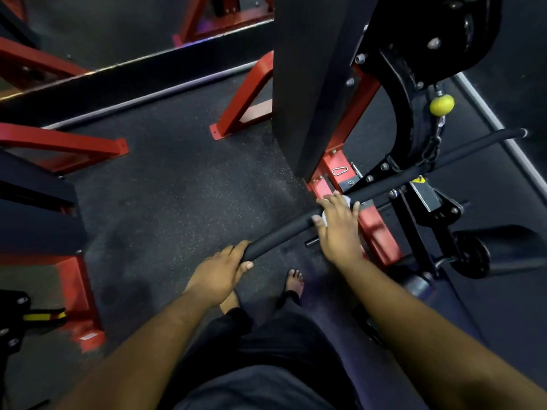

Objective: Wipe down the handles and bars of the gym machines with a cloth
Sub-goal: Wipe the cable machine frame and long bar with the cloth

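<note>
A long black padded bar runs diagonally from lower left to upper right, hanging by a chain from the cable machine. My left hand grips its near end, fingers curled round the padding. My right hand lies over the bar further along, fingers wrapped round a white cloth pressed against it. Only small edges of the cloth show around my fingers. The far half of the bar reaches to the right beyond the chain.
A red and black machine frame stands just behind the bar, with a yellow ball stopper on the cable. Red frame legs and other machines line the left. My bare feet stand on dark speckled rubber flooring.
</note>
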A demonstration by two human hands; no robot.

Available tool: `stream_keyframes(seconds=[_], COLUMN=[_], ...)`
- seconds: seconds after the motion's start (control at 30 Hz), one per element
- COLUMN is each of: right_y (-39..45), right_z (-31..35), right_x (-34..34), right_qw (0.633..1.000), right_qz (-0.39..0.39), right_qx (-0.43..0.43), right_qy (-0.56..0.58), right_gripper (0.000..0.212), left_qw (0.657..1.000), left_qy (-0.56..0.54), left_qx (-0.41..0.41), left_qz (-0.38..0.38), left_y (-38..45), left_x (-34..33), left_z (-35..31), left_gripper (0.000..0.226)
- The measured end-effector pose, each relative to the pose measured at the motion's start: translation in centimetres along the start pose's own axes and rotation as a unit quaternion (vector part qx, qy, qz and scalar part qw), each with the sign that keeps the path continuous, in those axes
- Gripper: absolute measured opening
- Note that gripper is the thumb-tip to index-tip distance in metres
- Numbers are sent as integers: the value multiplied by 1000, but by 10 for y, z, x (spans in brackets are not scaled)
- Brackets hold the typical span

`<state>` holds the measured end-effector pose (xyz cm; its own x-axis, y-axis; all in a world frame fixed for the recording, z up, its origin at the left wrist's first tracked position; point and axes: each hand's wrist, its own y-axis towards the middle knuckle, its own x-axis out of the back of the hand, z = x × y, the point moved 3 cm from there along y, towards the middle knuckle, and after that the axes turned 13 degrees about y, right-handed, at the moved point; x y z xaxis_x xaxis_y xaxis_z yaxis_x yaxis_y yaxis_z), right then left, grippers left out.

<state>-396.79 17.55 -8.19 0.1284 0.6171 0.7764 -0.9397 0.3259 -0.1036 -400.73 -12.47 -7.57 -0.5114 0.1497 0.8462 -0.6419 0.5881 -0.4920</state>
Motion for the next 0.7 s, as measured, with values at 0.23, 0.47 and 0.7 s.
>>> stream_keyframes(seconds=[0.23, 0.47, 0.7], right_y=[40, 4, -1], right_z=[-42, 40, 38], right_x=[52, -12, -15], right_qw=[985, 984, 958], right_qz=[72, 106, 117], right_qx=[-13, 74, 210], right_qy=[-158, -124, -159], right_gripper=[92, 106, 62], left_qw=[1000, 1000, 999], left_qy=[0, -12, -32], left_qx=[-2, -9, -19], left_qz=[-8, 6, 26], left_y=[-4, -3, -8], left_x=[-3, -4, -6], left_z=[-1, 1, -4], left_gripper=[69, 81, 89])
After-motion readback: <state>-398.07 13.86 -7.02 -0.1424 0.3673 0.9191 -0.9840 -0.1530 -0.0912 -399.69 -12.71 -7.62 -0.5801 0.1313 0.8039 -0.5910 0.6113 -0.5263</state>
